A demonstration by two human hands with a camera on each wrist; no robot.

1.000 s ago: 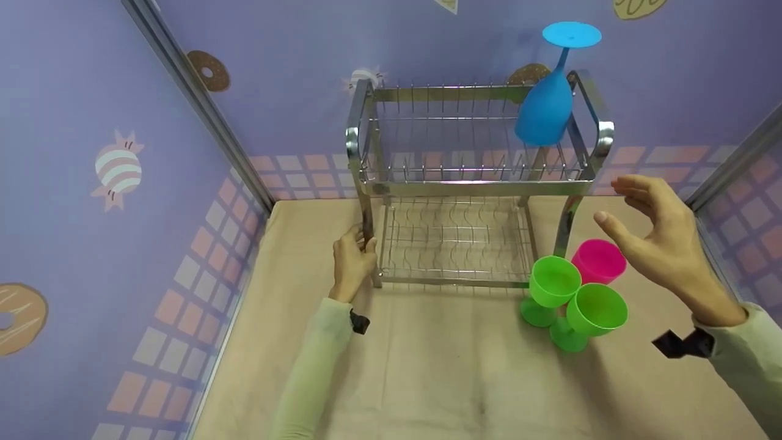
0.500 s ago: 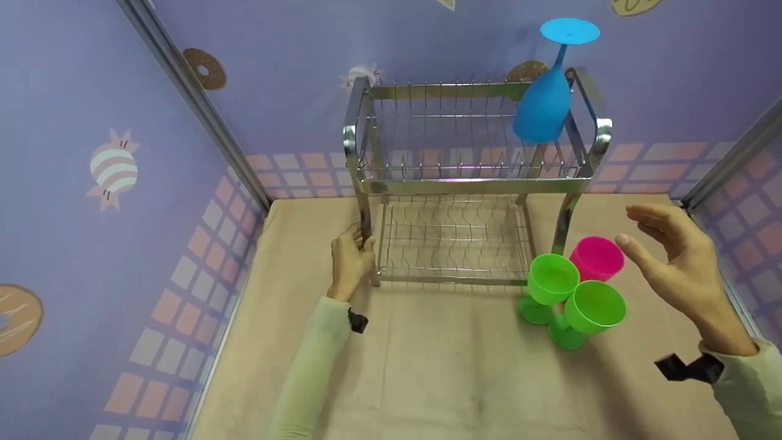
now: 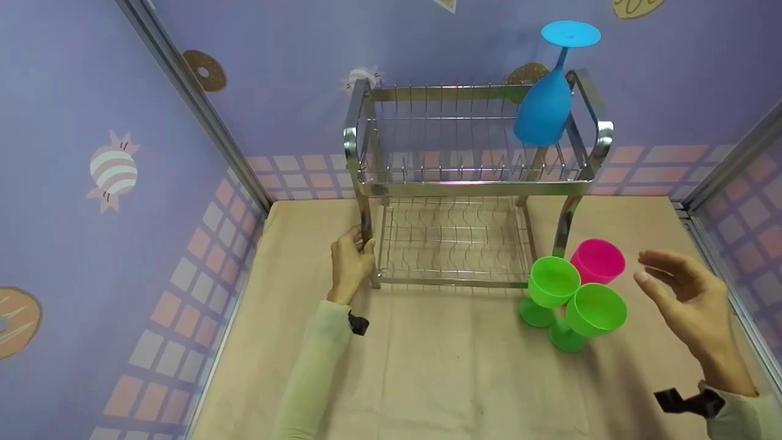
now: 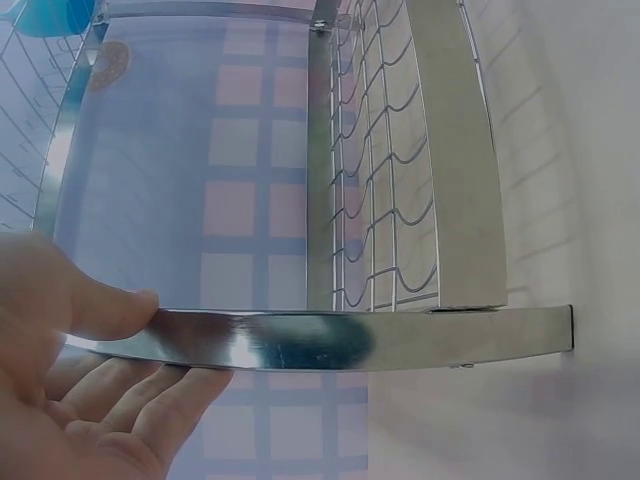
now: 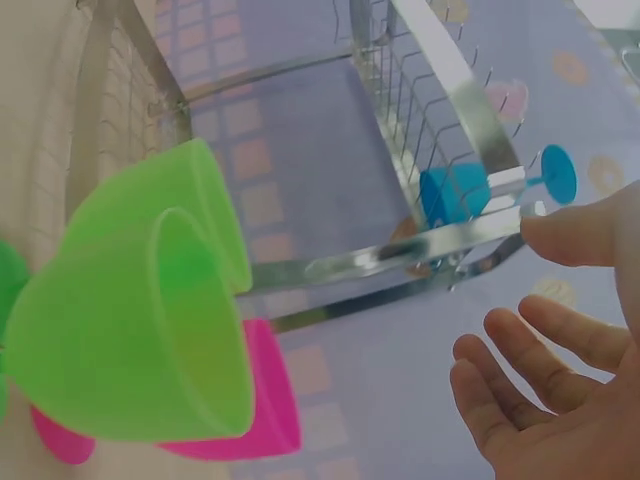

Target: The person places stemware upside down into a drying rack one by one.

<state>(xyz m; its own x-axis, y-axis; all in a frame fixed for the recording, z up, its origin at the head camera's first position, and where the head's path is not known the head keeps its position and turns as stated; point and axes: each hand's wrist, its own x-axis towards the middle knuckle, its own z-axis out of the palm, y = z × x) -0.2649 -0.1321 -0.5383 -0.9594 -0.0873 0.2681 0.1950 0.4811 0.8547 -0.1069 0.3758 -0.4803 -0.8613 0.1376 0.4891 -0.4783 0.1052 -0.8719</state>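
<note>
A two-tier metal dish rack (image 3: pixel 476 188) stands against the back wall. My left hand (image 3: pixel 352 260) grips its left front leg (image 4: pixel 410 340), thumb on one side and fingers on the other. Upside down on the top tier, at its right end, leans a blue goblet (image 3: pixel 544 113). By the rack's right front corner a green goblet (image 3: pixel 553 282), a second green goblet (image 3: pixel 596 310) and a pink goblet (image 3: pixel 599 261) stand upright, close together. To their right my right hand (image 3: pixel 693 308) is held apart from them, fingers loosely bent, holding nothing.
A beige cloth (image 3: pixel 427 366) covers the table. Purple patterned panels form the back wall (image 3: pixel 293 91) and both sides, with a metal post (image 3: pixel 201 104) at the back left corner. The rack's lower tier (image 3: pixel 458 244) has wavy wires.
My right hand has moved down and a little right, from beside the rack's top tier to the right of the goblets. The left hand, rack and goblets stay in place.
</note>
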